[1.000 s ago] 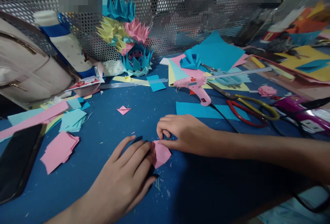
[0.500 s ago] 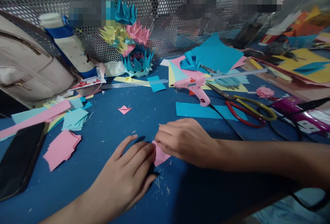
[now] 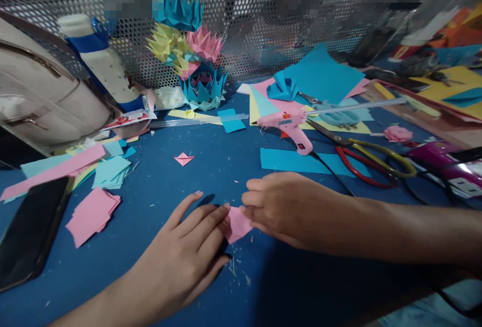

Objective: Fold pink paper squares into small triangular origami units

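Note:
A small pink paper square lies on the blue tabletop between my hands. My left hand is palm down with fingers spread, its fingertips pressing on the square's left edge and its thumb apart from the paper. At the right edge, the curled fingers of my right hand pinch the paper; the thumb is mostly hidden. Beyond my hands sits a little folded pink paper piece. To the left is a stack of pink paper squares.
A pink glue gun, red-and-yellow-handled scissors and a blue paper strip lie beyond my right hand. Folded paper flowers stand by the perforated metal panel. A phone, bottle and bag are at left.
My right hand has shifted a little right along the pink square, uncovering more of it. My left hand stays nearly in place, and the view has turned slightly left.

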{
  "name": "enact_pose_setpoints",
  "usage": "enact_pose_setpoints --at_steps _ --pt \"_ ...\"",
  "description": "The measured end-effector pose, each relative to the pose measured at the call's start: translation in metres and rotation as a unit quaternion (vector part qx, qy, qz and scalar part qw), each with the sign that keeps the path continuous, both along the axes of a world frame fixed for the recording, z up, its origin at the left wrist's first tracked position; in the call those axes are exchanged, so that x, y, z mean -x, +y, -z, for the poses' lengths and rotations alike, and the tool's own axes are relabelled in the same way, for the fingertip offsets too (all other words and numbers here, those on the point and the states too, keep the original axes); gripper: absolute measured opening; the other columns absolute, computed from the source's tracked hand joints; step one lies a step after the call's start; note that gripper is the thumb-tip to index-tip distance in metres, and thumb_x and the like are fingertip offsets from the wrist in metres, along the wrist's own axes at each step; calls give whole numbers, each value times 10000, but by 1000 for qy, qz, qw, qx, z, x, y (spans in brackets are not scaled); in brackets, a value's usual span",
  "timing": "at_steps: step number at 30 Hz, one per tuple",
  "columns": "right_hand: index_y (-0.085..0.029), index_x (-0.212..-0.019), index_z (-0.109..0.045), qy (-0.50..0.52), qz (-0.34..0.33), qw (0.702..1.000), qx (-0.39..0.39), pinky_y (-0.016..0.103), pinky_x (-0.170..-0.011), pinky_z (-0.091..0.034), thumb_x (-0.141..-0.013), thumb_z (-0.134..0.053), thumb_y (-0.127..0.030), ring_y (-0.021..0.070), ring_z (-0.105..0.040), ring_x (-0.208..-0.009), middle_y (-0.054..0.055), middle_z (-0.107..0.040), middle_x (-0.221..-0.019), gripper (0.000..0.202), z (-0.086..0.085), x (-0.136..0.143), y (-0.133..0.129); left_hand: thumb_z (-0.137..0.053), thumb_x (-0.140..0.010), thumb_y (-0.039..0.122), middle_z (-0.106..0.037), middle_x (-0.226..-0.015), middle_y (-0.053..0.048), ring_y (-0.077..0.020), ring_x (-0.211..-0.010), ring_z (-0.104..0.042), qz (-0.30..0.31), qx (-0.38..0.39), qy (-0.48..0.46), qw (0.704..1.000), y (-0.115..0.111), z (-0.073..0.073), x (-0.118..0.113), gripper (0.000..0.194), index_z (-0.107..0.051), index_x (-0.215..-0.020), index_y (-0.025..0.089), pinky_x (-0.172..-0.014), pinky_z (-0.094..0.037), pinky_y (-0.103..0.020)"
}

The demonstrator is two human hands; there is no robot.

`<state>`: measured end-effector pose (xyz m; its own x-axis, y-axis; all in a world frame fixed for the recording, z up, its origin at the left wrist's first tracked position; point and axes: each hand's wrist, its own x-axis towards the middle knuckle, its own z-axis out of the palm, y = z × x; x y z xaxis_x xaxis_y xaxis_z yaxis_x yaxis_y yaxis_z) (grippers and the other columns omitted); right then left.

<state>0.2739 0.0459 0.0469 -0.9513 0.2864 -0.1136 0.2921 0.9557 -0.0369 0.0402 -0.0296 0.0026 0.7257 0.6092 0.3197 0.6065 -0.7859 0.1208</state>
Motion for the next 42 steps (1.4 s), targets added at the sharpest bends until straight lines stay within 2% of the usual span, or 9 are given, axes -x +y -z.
enact_pose_setpoints --at_steps 3,6,9,11,14,19,25,31,42 --pt "-176 -784 -673 2 14 1000 20 331 -586 -267 -883 -643 -212 180 -525 -744 40 -631 -818 109 -2 -2 2 -470 -1025 269 -647 -1284 -88 -239 -1208 -560 6 3 -9 1000 2 -1 1 279 -619 -1211 124 -1195 -228 -497" --pt "-188 -787 -696 34 91 992 82 303 -574 -253 -919 -632 -327 153 -563 -710 21 -660 -775 202 -3 -2 6 -463 -1023 250 -646 -1283 -88 -231 -1203 -562 7 2 -12 1000 3 -1 0 272 -616 -1210 124 -1196 -221 -499" --pt "-218 -841 -714 73 155 970 175 269 -551 -243 -817 -760 -411 119 -573 -643 -35 -677 -697 200 -2 -2 11 -467 -1019 253 -638 -1287 -89 -228 -1215 -557 3 -3 3 1000 3 -1 0 273 -611 -1217 132 -1205 -194 -498" --pt "-220 -857 -710 92 136 964 211 253 -547 -247 -770 -815 -335 94 -573 -639 -59 -690 -725 178 -2 -2 13 -458 -1020 263 -639 -1277 -88 -228 -1215 -557 6 -6 15 1000 3 -2 0 296 -597 -1251 143 -1214 -167 -500" --pt "-210 -832 -716 100 90 970 202 246 -557 -253 -779 -806 -201 85 -586 -704 -59 -696 -796 105 -1 -4 15 -452 -1022 301 -642 -1246 -81 -232 -1205 -559 11 -8 30 999 3 -4 0 335 -574 -1307 177 -1220 -117 -515" --pt "-212 -800 -728 98 77 965 229 239 -571 -267 -815 -772 -205 95 -595 -742 -42 -677 -786 47 2 -4 22 -499 -1008 386 -611 -1247 -74 -256 -1232 -539 21 -5 38 999 3 -7 2 381 -563 -1351 235 -1214 -88 -536" --pt "-203 -827 -714 103 100 953 265 219 -616 -320 -864 -668 -158 96 -583 -729 -28 -647 -803 74 9 -4 23 -511 -1006 403 -609 -1266 -77 -257 -1237 -543 29 -14 44 999 3 -7 3 402 -553 -1374 246 -1214 -95 -540" --pt "-175 -795 -654 89 125 963 223 238 -603 -315 -879 -615 -160 107 -574 -721 -19 -617 -808 93 8 -2 14 -492 -1013 423 -626 -1248 -90 -262 -1219 -551 36 -35 44 998 4 -5 3 419 -564 -1377 229 -1215 -69 -534" --pt "-170 -915 -598 49 90 992 70 296 -556 -271 -931 -568 -210 187 -605 -779 40 -651 -901 53 15 0 0 -442 -1029 445 -642 -1211 -88 -256 -1231 -538 28 -33 54 998 3 -5 4 422 -572 -1371 235 -1213 -55 -542"
